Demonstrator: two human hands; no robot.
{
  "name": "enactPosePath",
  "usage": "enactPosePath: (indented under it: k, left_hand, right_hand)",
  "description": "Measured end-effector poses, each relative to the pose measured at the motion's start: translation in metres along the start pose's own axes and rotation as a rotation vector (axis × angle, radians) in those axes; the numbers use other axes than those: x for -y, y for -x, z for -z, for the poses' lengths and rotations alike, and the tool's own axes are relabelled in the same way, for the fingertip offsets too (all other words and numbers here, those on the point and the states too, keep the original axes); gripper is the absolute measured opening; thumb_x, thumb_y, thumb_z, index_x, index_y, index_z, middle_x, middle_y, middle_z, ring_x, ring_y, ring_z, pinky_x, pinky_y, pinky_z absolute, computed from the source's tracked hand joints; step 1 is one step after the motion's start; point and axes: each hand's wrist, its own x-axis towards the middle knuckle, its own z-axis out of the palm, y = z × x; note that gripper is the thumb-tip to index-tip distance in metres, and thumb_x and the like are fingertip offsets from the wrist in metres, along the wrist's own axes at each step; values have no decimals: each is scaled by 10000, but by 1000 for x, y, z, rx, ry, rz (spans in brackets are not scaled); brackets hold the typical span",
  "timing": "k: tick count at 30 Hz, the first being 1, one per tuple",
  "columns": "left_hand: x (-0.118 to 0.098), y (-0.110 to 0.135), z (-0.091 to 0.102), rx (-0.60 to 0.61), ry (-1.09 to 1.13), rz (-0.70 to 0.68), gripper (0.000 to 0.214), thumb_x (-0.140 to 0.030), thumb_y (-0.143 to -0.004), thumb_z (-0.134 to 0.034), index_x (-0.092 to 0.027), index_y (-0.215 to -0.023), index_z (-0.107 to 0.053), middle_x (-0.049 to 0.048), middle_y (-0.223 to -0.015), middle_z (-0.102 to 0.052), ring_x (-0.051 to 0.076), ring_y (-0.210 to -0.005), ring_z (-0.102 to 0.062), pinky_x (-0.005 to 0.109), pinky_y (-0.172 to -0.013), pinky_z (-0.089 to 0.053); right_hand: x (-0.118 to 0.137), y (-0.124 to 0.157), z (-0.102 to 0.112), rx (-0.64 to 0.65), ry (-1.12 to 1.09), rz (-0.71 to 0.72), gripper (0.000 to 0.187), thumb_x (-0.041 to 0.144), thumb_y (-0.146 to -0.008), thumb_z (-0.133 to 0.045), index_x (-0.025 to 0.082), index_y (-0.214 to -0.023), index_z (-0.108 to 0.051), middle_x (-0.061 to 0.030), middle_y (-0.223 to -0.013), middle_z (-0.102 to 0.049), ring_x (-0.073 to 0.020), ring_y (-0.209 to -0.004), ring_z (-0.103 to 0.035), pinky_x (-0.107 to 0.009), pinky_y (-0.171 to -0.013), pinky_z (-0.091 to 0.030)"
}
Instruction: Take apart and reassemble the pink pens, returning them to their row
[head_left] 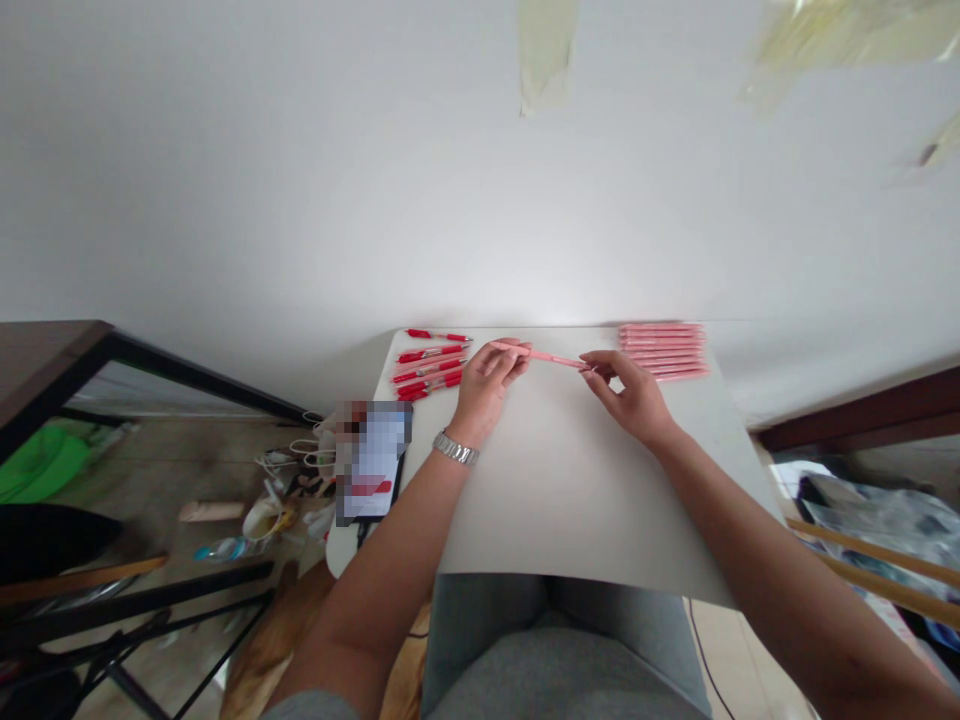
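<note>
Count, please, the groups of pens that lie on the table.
2. Red pens lie at the far left of the table, pink pens at the far right. One held pen, between left hand and right hand, is separate. Some pens may be hidden within groups.

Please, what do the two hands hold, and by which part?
A pink pen: the left hand grips it near one end, the right hand has its fingertips at the other.

grey top [555,675] | short left sleeve [311,706] | blue-grey trousers [476,628] | silver linked wristband [456,449], left
</note>
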Motion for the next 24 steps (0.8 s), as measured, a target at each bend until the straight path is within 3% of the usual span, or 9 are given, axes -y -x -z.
enactPosePath:
  k: [10,24]
  left_hand:
    - [1,2,-2,19,-4,6,292,-414,-881,-808,-201,-1065,-730,96,-1191,-758,193,-1102,-734,358,-1023,-585]
    - [-1,3,-3,65,37,-4,282,-390,-872,-826,-182,-1049,-755,101,-1171,-768,224,-1161,-722,368,-1049,-578]
  right_hand:
    - [-3,-1,1,-22,27,31,203,436,-1023,-602,259,-1097,-672,-44,-929,-703,-178,-756,-678,-336,-687,-573]
    - [-4,2,1,61,5,-16,319,520,-1073,-477,235,-1071,-618,-60,-916,-725,-188,-766,-666,-323,-689,-511]
